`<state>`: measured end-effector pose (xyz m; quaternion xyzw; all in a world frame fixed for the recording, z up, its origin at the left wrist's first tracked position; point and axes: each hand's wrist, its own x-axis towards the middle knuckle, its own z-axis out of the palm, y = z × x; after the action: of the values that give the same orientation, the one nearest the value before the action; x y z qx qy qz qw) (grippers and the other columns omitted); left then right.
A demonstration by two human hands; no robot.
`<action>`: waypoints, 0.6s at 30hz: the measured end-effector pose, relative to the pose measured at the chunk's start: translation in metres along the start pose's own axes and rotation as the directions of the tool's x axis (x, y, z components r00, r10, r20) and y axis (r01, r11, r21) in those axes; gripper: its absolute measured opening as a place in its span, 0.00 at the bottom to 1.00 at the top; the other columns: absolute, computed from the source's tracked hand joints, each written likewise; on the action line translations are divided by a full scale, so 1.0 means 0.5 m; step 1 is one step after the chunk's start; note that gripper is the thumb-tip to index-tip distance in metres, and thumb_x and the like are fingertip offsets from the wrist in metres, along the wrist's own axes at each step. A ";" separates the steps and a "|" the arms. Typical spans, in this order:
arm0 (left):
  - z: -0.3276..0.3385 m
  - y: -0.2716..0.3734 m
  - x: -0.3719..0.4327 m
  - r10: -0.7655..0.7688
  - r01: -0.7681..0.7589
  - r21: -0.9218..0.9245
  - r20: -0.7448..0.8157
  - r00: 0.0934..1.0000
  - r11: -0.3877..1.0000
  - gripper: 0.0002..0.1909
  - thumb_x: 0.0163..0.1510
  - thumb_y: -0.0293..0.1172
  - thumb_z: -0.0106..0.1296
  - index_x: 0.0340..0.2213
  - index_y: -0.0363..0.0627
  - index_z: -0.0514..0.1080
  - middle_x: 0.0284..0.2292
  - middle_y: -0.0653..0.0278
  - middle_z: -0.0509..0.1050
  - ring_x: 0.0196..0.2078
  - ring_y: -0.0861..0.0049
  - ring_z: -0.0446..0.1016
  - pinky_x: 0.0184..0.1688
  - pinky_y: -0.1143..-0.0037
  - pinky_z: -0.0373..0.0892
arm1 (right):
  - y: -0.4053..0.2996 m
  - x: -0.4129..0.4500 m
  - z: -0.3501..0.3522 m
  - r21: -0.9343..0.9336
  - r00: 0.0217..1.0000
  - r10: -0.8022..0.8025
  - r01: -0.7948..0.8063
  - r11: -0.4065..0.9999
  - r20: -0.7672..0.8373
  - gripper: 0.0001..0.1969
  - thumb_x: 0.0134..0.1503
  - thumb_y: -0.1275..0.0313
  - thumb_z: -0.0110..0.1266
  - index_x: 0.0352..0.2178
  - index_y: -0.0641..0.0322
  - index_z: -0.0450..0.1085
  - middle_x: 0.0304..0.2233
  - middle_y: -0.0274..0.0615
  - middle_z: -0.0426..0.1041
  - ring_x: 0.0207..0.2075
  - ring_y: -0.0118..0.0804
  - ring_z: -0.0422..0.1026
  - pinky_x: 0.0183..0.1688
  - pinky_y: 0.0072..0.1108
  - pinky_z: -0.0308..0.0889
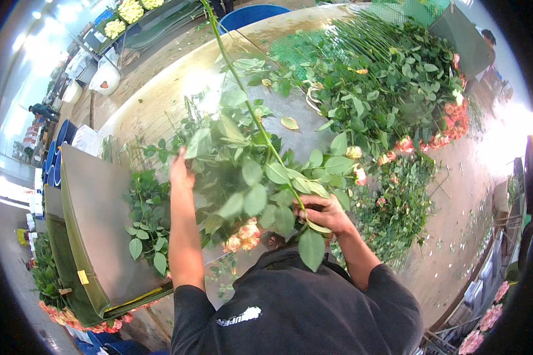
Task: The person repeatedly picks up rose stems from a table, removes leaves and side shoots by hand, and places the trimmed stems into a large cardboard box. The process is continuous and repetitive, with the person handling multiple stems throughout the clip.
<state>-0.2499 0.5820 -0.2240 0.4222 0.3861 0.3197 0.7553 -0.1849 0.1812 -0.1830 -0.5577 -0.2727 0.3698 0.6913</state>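
Observation:
My right hand (pixel 322 213) pinches a long green rose stem (pixel 253 113) between thumb and fingers. The stem slants up to the top left of the view, with large leaves near my hand; its bloom cannot be made out. At the left, my left hand (pixel 182 171) touches the foliage of a loose heap of cut roses (pixel 244 164) on the table. Leaves cover its fingertips, so its grip is unclear. Below the heap, close to my chest, show peach-pink rose blooms (pixel 243 236).
A big pile of cut roses (pixel 395 84) lies at the right, partly over green netting (pixel 300 49). Left of me stands a grey-green padded board (pixel 102 222), with roses beyond it. A blue tub (pixel 253 15) stands past the table's (pixel 146 95) far edge. People are in the background.

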 end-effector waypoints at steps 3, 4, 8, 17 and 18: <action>0.091 0.089 0.015 0.052 -0.045 -0.048 0.157 0.986 0.998 0.19 0.55 0.30 0.51 0.47 0.39 0.61 0.41 0.60 0.68 0.40 0.74 0.70 0.36 0.73 0.71 | -0.010 -0.045 -0.051 -0.001 0.999 -0.023 0.023 1.000 0.035 0.15 0.47 0.78 0.59 0.39 0.67 0.72 0.31 0.37 0.74 0.34 0.25 0.71 0.38 0.18 0.67; 0.151 0.125 -0.008 0.112 -0.103 -0.051 0.191 0.975 0.993 0.14 0.55 0.32 0.51 0.42 0.41 0.64 0.35 0.62 0.70 0.35 0.74 0.69 0.34 0.75 0.70 | -0.009 -0.054 -0.066 -0.045 0.999 -0.041 0.042 0.998 0.021 0.16 0.44 0.78 0.60 0.37 0.68 0.72 0.31 0.38 0.74 0.33 0.27 0.71 0.37 0.19 0.67; 0.261 0.285 -0.043 0.310 -0.310 -0.037 0.223 0.924 0.950 0.09 0.56 0.35 0.50 0.36 0.45 0.66 0.28 0.66 0.71 0.28 0.78 0.68 0.29 0.79 0.67 | -0.096 -0.085 -0.089 0.250 0.984 -0.012 0.057 0.967 -0.178 0.15 0.40 0.82 0.59 0.34 0.70 0.72 0.31 0.45 0.74 0.30 0.34 0.74 0.32 0.25 0.73; -0.006 0.573 -0.152 0.424 -0.296 -0.416 0.259 0.868 0.860 0.09 0.59 0.29 0.44 0.39 0.36 0.65 0.21 0.70 0.58 0.21 0.84 0.55 0.19 0.84 0.57 | -0.207 0.091 -0.186 0.237 0.963 -0.197 0.239 0.942 -0.186 0.18 0.54 0.72 0.52 0.46 0.66 0.66 0.29 0.38 0.73 0.24 0.23 0.70 0.21 0.13 0.65; -0.055 0.595 -0.162 0.433 -0.255 -0.489 0.294 0.852 0.834 0.10 0.60 0.29 0.42 0.39 0.35 0.64 0.21 0.70 0.58 0.21 0.84 0.56 0.19 0.84 0.56 | -0.201 0.132 -0.164 0.126 0.978 -0.108 0.132 0.983 -0.181 0.17 0.54 0.72 0.51 0.46 0.65 0.66 0.29 0.37 0.73 0.26 0.22 0.70 0.23 0.14 0.65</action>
<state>-0.3605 0.6580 0.0552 0.3630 0.0616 0.4389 0.8196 -0.0614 0.1778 -0.1062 -0.5214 -0.2184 0.2954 0.7702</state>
